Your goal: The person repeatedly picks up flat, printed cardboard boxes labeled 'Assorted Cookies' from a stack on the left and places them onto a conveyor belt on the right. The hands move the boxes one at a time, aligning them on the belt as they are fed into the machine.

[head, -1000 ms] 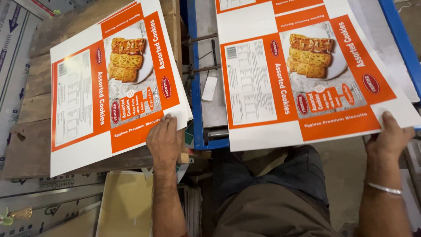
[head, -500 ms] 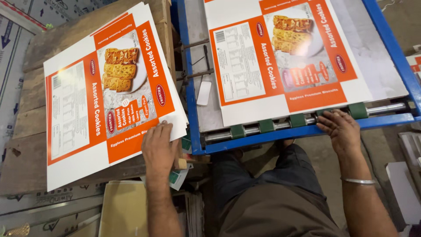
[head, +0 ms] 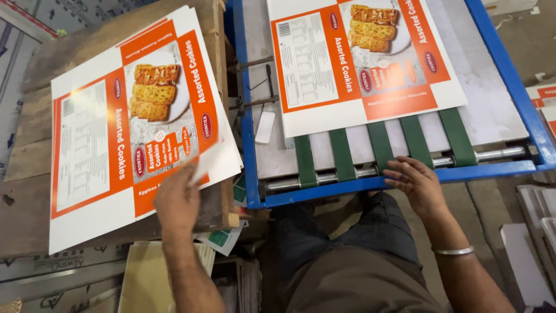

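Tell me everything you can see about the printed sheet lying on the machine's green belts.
The white and orange printed cardboard sheet lies flat on the grey metal bed of the blue-framed feeder table. It shows a photo of biscuits on a plate, orange bands and a pale text panel. Its near edge overlaps the far ends of five green belts. The right hand rests nearer, at the roller, not touching the sheet.

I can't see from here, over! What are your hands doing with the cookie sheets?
Left hand lifting top printed sheet's corner on stack. Right hand open at feeder's front edge. Another printed sheet on green belts.
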